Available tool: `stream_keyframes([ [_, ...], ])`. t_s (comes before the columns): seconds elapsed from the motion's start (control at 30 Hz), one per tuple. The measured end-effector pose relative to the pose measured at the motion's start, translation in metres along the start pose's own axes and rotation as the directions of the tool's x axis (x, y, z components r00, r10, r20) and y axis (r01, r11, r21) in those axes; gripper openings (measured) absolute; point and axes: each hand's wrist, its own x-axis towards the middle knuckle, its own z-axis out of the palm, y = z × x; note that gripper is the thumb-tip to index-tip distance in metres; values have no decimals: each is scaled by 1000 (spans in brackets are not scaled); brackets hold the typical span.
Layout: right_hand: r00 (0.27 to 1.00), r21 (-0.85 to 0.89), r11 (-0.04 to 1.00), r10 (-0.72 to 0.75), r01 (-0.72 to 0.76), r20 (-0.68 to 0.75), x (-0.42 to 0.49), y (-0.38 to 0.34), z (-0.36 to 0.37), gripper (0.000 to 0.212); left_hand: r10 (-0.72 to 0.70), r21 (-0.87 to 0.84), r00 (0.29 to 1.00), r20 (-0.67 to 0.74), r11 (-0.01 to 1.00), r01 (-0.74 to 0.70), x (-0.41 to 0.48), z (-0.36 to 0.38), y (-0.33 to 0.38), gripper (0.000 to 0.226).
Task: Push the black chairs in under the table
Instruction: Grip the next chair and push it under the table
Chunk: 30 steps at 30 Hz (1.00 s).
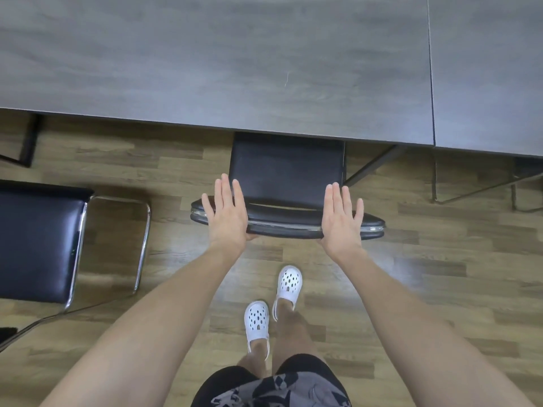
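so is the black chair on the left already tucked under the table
No, the left black chair sits fully clear of the grey table, with none of its seat beneath the tabletop edge.

The one camera sits up on the person's head and looks almost straight down (it sees very wide), close over the table (205,54) at the top, the floor (440,259) in the middle and the white shoes (289,282) at the bottom.

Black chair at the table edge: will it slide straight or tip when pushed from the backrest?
Probably slides straight: left hand and right hand press flat near both ends of the backrest. Smooth wood-look floor likely offers little drag. Pushing so high could tip it.
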Motion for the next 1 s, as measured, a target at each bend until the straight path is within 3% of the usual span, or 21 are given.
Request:
stream_keyframes([
  [0.3, 998, 37, 999, -35, 37, -51, 48, 11, -22, 109, 40, -85, 999, 17, 996, -38, 50, -21, 6, 143],
  [0.77, 990, 128, 988, -72, 87, -122, 106, 18, -50, 91, 9, -80, 1000, 15, 997, -7, 105, -50, 11, 145],
  [1.0, 988, 132, 988, -55, 75, -144, 132, 17, -60, 95, 17, -84, 1000, 14, 996, -15, 132, -62, 10, 145],
])
